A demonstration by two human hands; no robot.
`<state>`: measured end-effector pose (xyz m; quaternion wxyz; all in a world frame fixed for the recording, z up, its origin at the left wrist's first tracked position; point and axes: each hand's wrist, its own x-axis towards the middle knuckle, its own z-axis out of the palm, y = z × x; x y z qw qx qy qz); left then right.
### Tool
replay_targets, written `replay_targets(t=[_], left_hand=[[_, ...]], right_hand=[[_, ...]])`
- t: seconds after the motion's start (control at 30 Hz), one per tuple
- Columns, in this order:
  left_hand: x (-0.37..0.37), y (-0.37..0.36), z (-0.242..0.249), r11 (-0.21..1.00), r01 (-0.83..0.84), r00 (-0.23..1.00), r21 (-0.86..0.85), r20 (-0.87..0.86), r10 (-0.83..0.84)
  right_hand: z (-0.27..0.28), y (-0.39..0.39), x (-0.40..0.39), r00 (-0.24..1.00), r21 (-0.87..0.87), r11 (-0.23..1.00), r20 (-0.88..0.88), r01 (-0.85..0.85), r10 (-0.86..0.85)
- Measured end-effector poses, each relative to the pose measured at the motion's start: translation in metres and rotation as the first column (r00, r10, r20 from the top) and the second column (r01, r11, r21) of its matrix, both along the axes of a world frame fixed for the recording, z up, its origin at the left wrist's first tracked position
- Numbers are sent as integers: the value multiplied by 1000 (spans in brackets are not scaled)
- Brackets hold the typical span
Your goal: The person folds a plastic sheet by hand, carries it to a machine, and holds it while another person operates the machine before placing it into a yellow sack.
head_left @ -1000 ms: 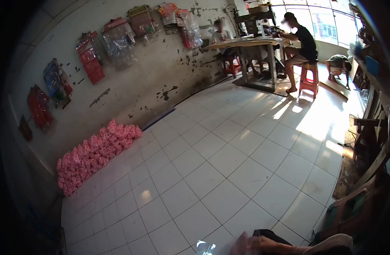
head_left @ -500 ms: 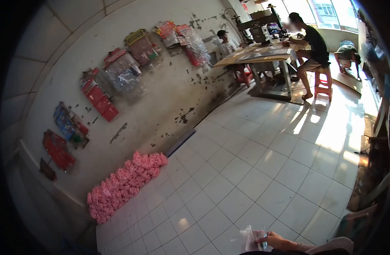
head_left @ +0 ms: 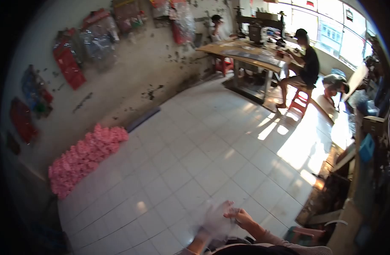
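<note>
At the bottom of the head view, my left hand (head_left: pixel 212 221) is raised, blurred by motion and partly veiled by a hazy clear plastic bag (head_left: pixel 224 229). Just to its right, my right hand (head_left: pixel 245 218) is closed, thumb and fingers pinching the plastic. A small greyish patterned bit shows at the right fingertips, too blurred to name. The two hands are close together over the tiled floor (head_left: pixel 161 170).
A pink heap (head_left: pixel 88 157) of small pieces lies along the left wall. Bagged goods (head_left: pixel 97 36) hang above it. Two people sit by a worktable (head_left: pixel 241 53) with a machine; another person (head_left: pixel 334 85) bends down at right. A stool (head_left: pixel 303 236) stands near my right side.
My left hand has come into view beside the right one. My right hand appears higher and further left, still with plastic. The camera has turned right, so the room has shifted left.
</note>
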<state>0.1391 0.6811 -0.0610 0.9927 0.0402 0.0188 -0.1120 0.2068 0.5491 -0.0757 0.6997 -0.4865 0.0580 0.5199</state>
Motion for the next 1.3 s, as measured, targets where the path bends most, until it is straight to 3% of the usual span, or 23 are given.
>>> replay_targets(t=[0.07, 0.17, 0.27, 0.37, 0.4, 0.5, 0.57, 0.6, 0.67, 0.73, 0.83, 0.87, 0.9, 1.0, 1.1, 1.13, 1.17, 1.2, 1.23, 1.3], left_hand=[[54, -4, 17, 985, 174, 984, 25, 28, -174], [143, -44, 29, 873, 454, 889, 180, -32, -456], [212, -92, 27, 772, 628, 777, 98, -19, -630], [269, -127, -8, 698, 705, 709, -128, 111, -696], [280, -139, -15, 700, 708, 707, -94, 109, -699], [323, -156, -16, 737, 675, 735, 47, 51, -676], [364, -164, -7, 745, 650, 756, 150, -21, -654], [387, -168, -5, 761, 642, 765, 93, -12, -644], [429, -176, -16, 702, 630, 756, 331, -54, -653], [485, -187, 12, 626, 532, 795, 571, -81, -602], [562, -218, 24, 304, 176, 889, 936, -19, -457], [587, -229, 1, 77, -96, 888, 992, 120, -444], [601, -235, -17, -10, -45, 887, 999, 36, -460], [679, -265, -6, -220, 63, 863, 973, -164, -477], [748, -293, 9, -214, 106, 815, 971, -208, -541], [769, -308, 5, -240, 3, 827, 971, -137, -545], [793, -324, 11, -227, 5, 797, 974, -141, -587], [814, -340, 20, -221, 10, 766, 975, -149, -626], [837, -357, 25, -218, 14, 734, 976, -158, -660], [868, -400, -1, -72, -84, 743, 994, 15, -669]], right_hand=[[17, -18, 34, 992, -74, 990, 17, 123, -122], [33, -67, 79, 902, -26, 902, 12, 431, -431], [33, -128, 124, 787, -48, 787, 99, 615, -609], [8, -176, 171, 629, -105, 621, 175, 777, -757], [4, -191, 181, 589, -143, 571, 191, 808, -786], [15, -209, 239, 614, -255, 567, 459, 783, -642], [24, -221, 283, 654, -252, 609, 403, 752, -641], [22, -226, 310, 649, -231, 624, 456, 747, -608], [30, -229, 355, 630, -212, 631, 533, 746, -565], [45, -230, 411, 586, -194, 617, 611, 763, -532], [34, -242, 484, 428, -291, 566, 895, 771, -123], [32, -246, 508, 444, -313, 560, 889, 767, -111], [30, -253, 524, 475, -347, 553, 874, 758, -103], [3, -280, 580, 527, -259, 563, 756, 785, -387], [34, -309, 637, 497, -180, 502, 606, 846, -620], [42, -318, 654, 462, -164, 463, 597, 871, -656], [44, -328, 671, 427, -148, 426, 583, 893, -692], [34, -343, 687, 401, -215, 371, 728, 903, -556], [36, -351, 703, 404, -261, 323, 735, 910, -545], [45, -371, 742, 419, -339, 245, 753, 908, -507]])
